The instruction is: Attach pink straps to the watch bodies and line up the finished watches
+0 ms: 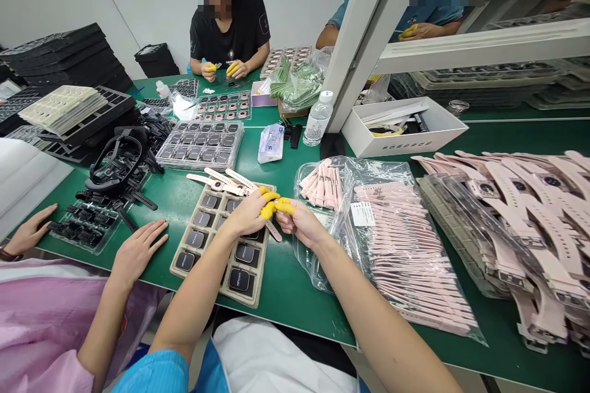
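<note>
My left hand (pixel 251 214) and my right hand (pixel 300 221) meet over a tray, yellow covers on their fingertips. Both are closed in a pinch around a pink watch strap (pixel 274 231), whose holed end slants out below the fingers. Most of what lies between the fingertips is hidden. Under my left forearm is the beige tray (pixel 262 258) of square black watch faces (pixel 240 279). A few pink-strapped watches (pixel 216 184) lie across its far edge. To the right of my right hand, short pink straps (pixel 322 183) rest on a clear bag.
A bag of pink straps (pixel 405 252) and stacked pink watches (pixel 516 196) fill the right. Behind stand a bottle (pixel 319 120) and a white box (pixel 405 129). Black watches (pixel 83 221) and a co-worker's hands (pixel 138 250) are left. Another person (pixel 230 31) works opposite.
</note>
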The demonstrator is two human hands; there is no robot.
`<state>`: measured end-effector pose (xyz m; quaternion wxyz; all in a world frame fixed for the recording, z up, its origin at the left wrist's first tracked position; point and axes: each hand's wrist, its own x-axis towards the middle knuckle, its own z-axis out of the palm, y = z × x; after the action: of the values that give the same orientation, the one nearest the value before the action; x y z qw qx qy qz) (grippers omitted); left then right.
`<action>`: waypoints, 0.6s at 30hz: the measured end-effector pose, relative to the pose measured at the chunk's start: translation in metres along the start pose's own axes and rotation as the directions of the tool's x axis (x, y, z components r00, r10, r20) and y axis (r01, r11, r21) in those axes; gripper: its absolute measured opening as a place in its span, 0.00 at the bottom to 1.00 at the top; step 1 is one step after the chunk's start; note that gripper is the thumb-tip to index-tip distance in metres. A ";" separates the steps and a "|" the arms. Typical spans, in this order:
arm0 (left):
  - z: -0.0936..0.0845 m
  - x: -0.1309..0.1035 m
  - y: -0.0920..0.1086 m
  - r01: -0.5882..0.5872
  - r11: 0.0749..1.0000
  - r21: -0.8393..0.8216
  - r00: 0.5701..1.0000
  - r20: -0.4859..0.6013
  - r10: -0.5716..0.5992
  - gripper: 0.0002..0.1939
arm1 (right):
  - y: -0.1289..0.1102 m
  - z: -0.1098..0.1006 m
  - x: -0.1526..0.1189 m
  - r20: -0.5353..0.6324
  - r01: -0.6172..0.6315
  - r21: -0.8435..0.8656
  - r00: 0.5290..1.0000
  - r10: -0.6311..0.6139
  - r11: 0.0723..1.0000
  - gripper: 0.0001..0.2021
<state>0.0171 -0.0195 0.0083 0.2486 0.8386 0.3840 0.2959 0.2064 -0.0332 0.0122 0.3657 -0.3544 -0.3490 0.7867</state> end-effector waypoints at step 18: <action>-0.024 0.000 -0.018 0.189 0.823 -0.536 0.873 -0.291 -0.391 0.27 | -0.002 -0.022 0.002 0.060 0.225 -0.706 0.964 -0.259 0.672 0.12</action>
<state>-0.0088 -0.0049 0.0139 0.4152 0.6017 0.4628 0.5014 0.2239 -0.0244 0.0018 0.3107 -0.4356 -0.6586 0.5291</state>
